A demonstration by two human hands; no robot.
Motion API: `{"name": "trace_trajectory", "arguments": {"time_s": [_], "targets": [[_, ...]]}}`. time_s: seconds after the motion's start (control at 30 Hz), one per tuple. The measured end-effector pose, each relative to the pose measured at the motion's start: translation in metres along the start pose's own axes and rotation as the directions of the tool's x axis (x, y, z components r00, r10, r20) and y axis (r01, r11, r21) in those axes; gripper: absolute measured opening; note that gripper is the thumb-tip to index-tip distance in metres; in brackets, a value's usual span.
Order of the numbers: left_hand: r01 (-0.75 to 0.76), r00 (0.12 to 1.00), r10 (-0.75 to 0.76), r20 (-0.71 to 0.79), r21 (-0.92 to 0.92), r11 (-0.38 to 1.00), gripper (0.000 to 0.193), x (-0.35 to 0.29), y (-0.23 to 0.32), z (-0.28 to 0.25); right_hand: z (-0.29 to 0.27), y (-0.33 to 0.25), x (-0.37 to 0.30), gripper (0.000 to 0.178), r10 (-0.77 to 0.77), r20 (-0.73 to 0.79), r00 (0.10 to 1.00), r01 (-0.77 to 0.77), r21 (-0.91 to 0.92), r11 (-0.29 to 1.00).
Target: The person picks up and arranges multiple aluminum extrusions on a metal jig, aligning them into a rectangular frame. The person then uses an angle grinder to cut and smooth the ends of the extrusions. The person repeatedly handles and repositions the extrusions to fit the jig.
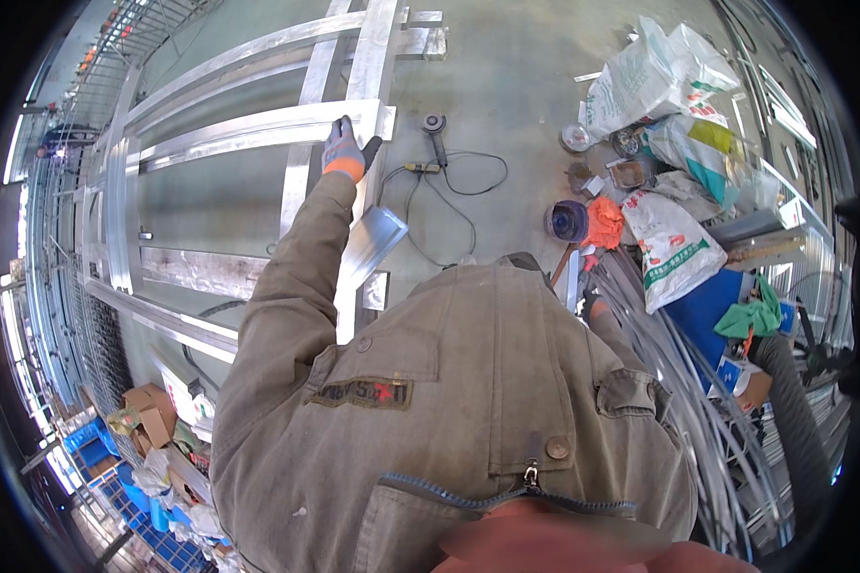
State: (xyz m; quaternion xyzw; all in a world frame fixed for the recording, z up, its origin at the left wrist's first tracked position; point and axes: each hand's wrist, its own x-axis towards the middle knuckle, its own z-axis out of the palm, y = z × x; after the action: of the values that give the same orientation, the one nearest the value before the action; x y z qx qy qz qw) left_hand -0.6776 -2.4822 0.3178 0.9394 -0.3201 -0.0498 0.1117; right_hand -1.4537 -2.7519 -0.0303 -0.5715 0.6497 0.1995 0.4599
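My left hand [346,153], in a grey glove with an orange cuff, reaches forward onto the near right end of a silvery metal beam [248,130]. Its fingers lie stretched along the beam, with the thumb apart. This beam rests across other long profiles of a metal frame [376,53]. Beside my left forearm lies a short, wide metal channel piece [376,244], set at a slant. Low at my right side, my right hand [596,307] shows only a bit of dark glove and orange cuff; the jacket covers much of it and its fingers cannot be made out.
An angle grinder [435,136] with a looping cable lies on the floor right of the frame. Farther right are white sacks [633,81], a purple bucket [567,222], an orange cloth [603,223] and a bundle of long thin strips [659,363]. Cardboard boxes [151,413] stand at the left.
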Motion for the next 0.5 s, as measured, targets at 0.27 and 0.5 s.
{"name": "trace_trajectory", "arguments": {"time_s": [0.27,0.5], "targets": [[-0.024,0.995,0.039,-0.088,0.164,0.986,0.096,0.102,0.014,0.042,-0.031,-0.330,0.080,0.040,-0.517,0.171,0.839,0.539,-0.128,0.832],[0.232,0.966,-0.214,-0.142,0.119,0.966,0.054,0.190,-0.008,0.068,0.003,-0.563,0.185,0.054,-0.507,0.279,0.816,0.579,-0.378,0.723]]}}
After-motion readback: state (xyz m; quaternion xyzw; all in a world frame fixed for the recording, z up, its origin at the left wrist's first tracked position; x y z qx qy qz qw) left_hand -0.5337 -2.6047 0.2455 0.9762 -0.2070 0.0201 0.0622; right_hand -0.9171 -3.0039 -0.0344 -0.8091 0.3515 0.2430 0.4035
